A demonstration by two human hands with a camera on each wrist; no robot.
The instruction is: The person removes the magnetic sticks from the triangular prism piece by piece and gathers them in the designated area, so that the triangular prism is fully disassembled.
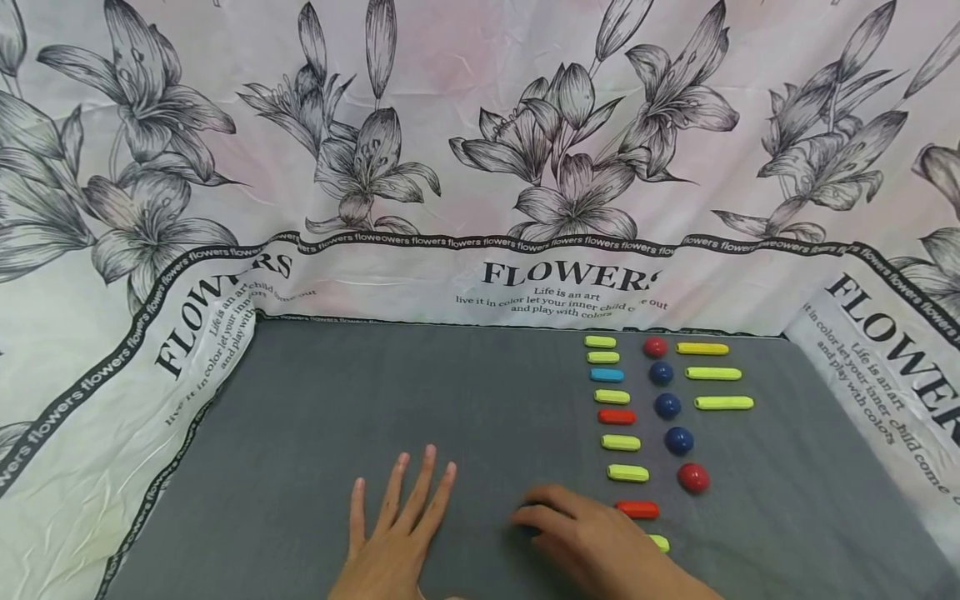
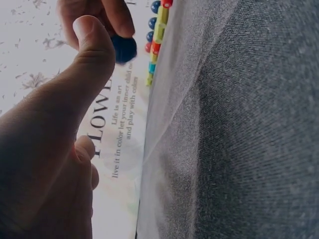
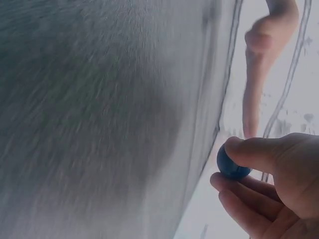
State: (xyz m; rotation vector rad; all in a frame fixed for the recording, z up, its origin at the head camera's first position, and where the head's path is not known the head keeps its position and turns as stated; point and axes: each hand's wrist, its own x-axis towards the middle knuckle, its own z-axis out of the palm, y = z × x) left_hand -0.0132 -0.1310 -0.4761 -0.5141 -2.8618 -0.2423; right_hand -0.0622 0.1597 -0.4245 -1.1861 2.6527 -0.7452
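My right hand (image 1: 592, 537) pinches a blue ball (image 3: 231, 164) between thumb and fingers. From the head view the fingers hide most of that ball; the left wrist view shows it as a dark blue ball (image 2: 124, 49). To the left, my left hand (image 1: 393, 546) is spread with straight fingers over the grey cloth and holds nothing. Beside the right hand lie a red short stick (image 1: 637, 509) and a yellow-green short stick (image 1: 660, 543), the latter partly covered by the hand.
A column of short sticks, mostly yellow-green with a blue stick (image 1: 607, 375), runs up the right side. Next to it stand red and blue balls, such as a red ball (image 1: 693, 477). Further right lie three longer sticks (image 1: 713, 373). Flower-printed sheeting (image 1: 420, 283) borders the grey cloth (image 1: 420, 383).
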